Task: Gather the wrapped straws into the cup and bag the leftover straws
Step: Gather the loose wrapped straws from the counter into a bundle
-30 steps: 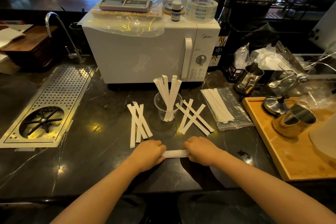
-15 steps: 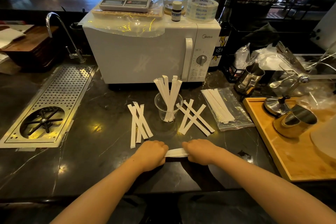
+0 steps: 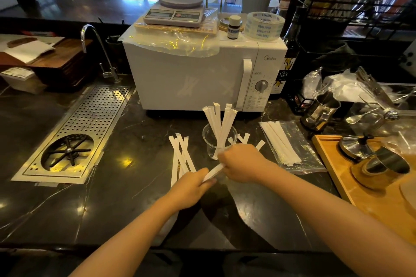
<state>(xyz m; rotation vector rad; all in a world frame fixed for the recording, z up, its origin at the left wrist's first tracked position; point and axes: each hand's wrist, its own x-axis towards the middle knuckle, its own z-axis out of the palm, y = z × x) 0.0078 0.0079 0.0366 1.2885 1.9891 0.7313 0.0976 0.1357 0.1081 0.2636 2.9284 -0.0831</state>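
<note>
A clear plastic cup (image 3: 208, 139) stands on the dark counter in front of the microwave, with several white wrapped straws (image 3: 219, 121) upright in it. My left hand (image 3: 191, 186) and my right hand (image 3: 243, 163) each grip one end of a small bundle of wrapped straws (image 3: 213, 172), lifted and tilted up toward the cup. A loose pile of straws (image 3: 181, 157) lies left of the cup. Another pile (image 3: 244, 139) lies right of it, mostly hidden by my right hand. A clear plastic bag (image 3: 292, 148) with straws (image 3: 279, 141) on it lies further right.
A white microwave (image 3: 193, 76) stands just behind the cup. A perforated metal drain tray (image 3: 90, 123) and a tap (image 3: 99, 51) are at the left. At the right are a wooden tray (image 3: 333, 171) with metal pots and a steel jug (image 3: 319, 112).
Both hands have lifted the bundle off the counter and moved it forward toward the cup. My right hand has risen higher, tilting the bundle, and now covers the right pile.
</note>
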